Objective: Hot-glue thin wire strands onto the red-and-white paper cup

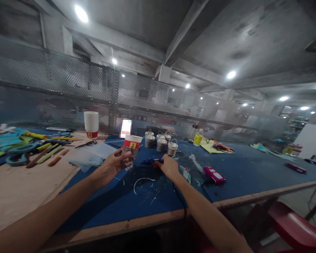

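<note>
Both forearms are bare and stretch forward from the lower edge of the view, drawing closer together toward the hands. The left arm comes in from the lower left corner at a shallow slant, its wrist bent slightly upward. The left hand [115, 162] is turned thumb-up, its fingers curled round toward the right in a closed grip, the thumb lying across the top. The right arm rises from the lower right, steeper, with a straight wrist. The right hand [169, 166] lies palm down with its back to the camera, the knuckles raised and the fingers folded under toward the left, closed in a grip.
</note>
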The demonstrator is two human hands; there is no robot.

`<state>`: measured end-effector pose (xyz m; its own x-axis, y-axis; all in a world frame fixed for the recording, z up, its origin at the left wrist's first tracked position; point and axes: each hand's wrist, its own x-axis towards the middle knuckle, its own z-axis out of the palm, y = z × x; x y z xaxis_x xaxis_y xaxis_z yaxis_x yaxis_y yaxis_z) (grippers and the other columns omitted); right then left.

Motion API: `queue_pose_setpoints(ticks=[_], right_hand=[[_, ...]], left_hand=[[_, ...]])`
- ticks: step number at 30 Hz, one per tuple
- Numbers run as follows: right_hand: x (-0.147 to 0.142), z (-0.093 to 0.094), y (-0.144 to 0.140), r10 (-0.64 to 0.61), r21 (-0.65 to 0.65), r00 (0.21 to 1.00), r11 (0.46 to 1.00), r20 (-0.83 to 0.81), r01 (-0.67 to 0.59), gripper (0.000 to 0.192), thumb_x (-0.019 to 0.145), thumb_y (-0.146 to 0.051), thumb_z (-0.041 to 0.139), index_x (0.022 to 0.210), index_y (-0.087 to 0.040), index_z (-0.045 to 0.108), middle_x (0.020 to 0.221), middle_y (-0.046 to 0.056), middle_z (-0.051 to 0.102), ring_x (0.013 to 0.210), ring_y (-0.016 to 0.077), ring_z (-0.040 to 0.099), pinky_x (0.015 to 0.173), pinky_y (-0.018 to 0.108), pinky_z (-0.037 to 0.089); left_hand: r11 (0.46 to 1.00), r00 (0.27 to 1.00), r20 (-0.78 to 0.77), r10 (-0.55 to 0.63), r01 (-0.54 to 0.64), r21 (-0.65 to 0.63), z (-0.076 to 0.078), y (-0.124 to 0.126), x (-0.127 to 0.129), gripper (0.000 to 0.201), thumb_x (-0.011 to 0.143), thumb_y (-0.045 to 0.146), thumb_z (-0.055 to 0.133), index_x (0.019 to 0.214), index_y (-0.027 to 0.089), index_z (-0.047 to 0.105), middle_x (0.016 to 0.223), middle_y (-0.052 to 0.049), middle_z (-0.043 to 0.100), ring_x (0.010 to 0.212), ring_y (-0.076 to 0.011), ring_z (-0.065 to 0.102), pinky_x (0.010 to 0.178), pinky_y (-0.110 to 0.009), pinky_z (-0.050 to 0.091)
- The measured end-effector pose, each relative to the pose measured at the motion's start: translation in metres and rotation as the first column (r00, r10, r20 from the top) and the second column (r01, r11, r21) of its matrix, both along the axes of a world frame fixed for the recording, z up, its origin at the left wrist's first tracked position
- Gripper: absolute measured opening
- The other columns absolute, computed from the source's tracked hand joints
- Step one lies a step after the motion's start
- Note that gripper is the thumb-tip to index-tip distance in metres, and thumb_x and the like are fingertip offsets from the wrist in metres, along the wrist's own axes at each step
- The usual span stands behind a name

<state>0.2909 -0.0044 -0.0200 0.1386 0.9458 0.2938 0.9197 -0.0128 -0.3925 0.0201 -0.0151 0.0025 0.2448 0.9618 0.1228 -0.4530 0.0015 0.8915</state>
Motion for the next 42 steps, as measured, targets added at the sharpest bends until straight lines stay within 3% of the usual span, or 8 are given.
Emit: queue_pose_setpoints(ticks=[2, 4, 6, 9, 12, 19, 32, 42], right_hand=[[-0.008, 0.007, -0.004, 0.076, 0.126, 0.997, 0.989, -0.019, -0.073, 0.019, 0.095, -0.035, 0.068, 0.102, -0.017, 0.068, 0.115, 0.014, 0.072, 0.116, 0.0296, 0.065, 0.096, 0.038, 0.045], [-0.023, 0.014, -0.007, 0.255, 0.164, 0.938, 0.961, -0.235, -0.221, 0.013, 0.094, -0.027, 0.066, 0.104, -0.019, 0.067, 0.113, 0.011, 0.073, 0.110, 0.0255, 0.068, 0.095, 0.037, 0.048], [-0.042, 0.019, -0.012, 0.396, 0.090, 0.709, 0.899, -0.584, -0.428, 0.024, 0.092, -0.033, 0.069, 0.112, -0.019, 0.064, 0.113, 0.008, 0.074, 0.090, 0.0212, 0.072, 0.083, 0.034, 0.053], [-0.071, 0.022, -0.021, 0.370, 0.058, 0.290, 0.697, -0.883, -0.715, 0.049, 0.081, -0.046, 0.082, 0.119, -0.021, 0.063, 0.118, 0.006, 0.073, 0.077, 0.0185, 0.073, 0.072, 0.032, 0.054], [-0.085, 0.022, -0.027, 0.307, 0.091, 0.146, 0.641, -0.940, -0.763, 0.060, 0.069, -0.051, 0.091, 0.114, -0.020, 0.066, 0.100, 0.003, 0.074, 0.074, 0.0158, 0.070, 0.073, 0.029, 0.053], [-0.070, 0.025, -0.023, 0.457, 0.286, 0.218, 0.794, -0.862, -0.537, 0.043, 0.075, -0.058, 0.083, 0.086, -0.017, 0.075, 0.063, -0.005, 0.055, 0.060, 0.0096, 0.047, 0.062, 0.025, 0.038], [-0.064, 0.027, -0.018, 0.490, 0.340, 0.366, 0.850, -0.791, -0.401, 0.033, 0.079, -0.051, 0.075, 0.081, -0.018, 0.075, 0.062, -0.005, 0.051, 0.059, 0.0111, 0.040, 0.059, 0.026, 0.033], [-0.063, 0.024, -0.015, 0.490, 0.359, 0.373, 0.858, -0.788, -0.368, 0.030, 0.077, -0.047, 0.077, 0.078, -0.016, 0.074, 0.067, -0.003, 0.060, 0.065, 0.0117, 0.048, 0.067, 0.026, 0.040]], left_hand=[[0.998, 0.998, -0.025, 0.060, -0.060, 0.013, -0.001, 0.001, 0.002, 0.037, 0.071, 0.027, 0.094, 0.103, 0.019, 0.078, 0.101, -0.008, 0.081, 0.087, -0.0197, 0.077, 0.075, -0.027, 0.063], [0.992, 0.992, -0.037, 0.123, -0.121, 0.040, -0.003, 0.003, 0.003, 0.041, 0.068, 0.028, 0.096, 0.103, 0.018, 0.077, 0.109, -0.009, 0.080, 0.090, -0.0205, 0.077, 0.077, -0.029, 0.062], [0.981, 0.984, -0.031, 0.177, -0.174, 0.082, -0.006, 0.007, 0.003, 0.043, 0.065, 0.029, 0.097, 0.101, 0.018, 0.077, 0.109, -0.009, 0.080, 0.092, -0.0201, 0.076, 0.080, -0.029, 0.060], [0.962, 0.968, -0.049, 0.245, -0.236, 0.136, -0.010, 0.013, 0.002, 0.048, 0.062, 0.031, 0.098, 0.102, 0.017, 0.076, 0.104, -0.007, 0.081, 0.092, -0.0197, 0.075, 0.082, -0.029, 0.058], [0.948, 0.953, -0.078, 0.293, -0.280, 0.150, -0.012, 0.016, 0.000, 0.051, 0.059, 0.033, 0.099, 0.102, 0.017, 0.076, 0.098, -0.006, 0.081, 0.088, -0.0202, 0.074, 0.078, -0.030, 0.056], [0.963, 0.962, -0.095, 0.257, -0.248, 0.102, -0.004, 0.006, 0.004, 0.047, 0.061, 0.031, 0.098, 0.100, 0.017, 0.075, 0.100, -0.006, 0.081, 0.087, -0.0178, 0.073, 0.080, -0.029, 0.057], [0.989, 0.985, -0.096, 0.144, -0.139, 0.060, -0.003, 0.001, 0.005, 0.036, 0.070, 0.026, 0.094, 0.103, 0.019, 0.080, 0.112, -0.008, 0.081, 0.100, -0.0192, 0.075, 0.086, -0.024, 0.061], [0.996, 0.995, -0.082, 0.061, -0.055, 0.068, 0.000, -0.005, 0.007, 0.038, 0.074, 0.029, 0.092, 0.109, 0.019, 0.081, 0.121, -0.010, 0.080, 0.108, -0.0227, 0.074, 0.091, -0.028, 0.061]])
